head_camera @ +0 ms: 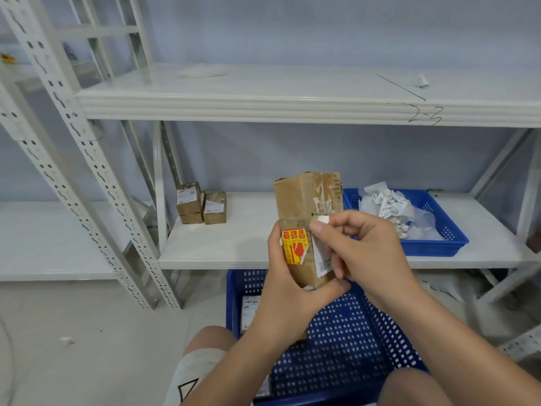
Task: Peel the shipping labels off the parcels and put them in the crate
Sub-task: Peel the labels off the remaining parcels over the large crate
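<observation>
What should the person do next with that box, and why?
Probably pull the white label further off the parcel. The right hand pinches its lifted edge, but its lower part looks stuck to the cardboard, while the left hand grips the parcel. Other peeled labels lie in the blue tray behind.

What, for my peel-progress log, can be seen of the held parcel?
The parcel is a worn brown cardboard box, held upright over a blue crate. The left hand grips its lower end; the right hand pinches a half-peeled white label on its right side. A red-yellow sticker sits on the front; white residue marks the top.
</observation>
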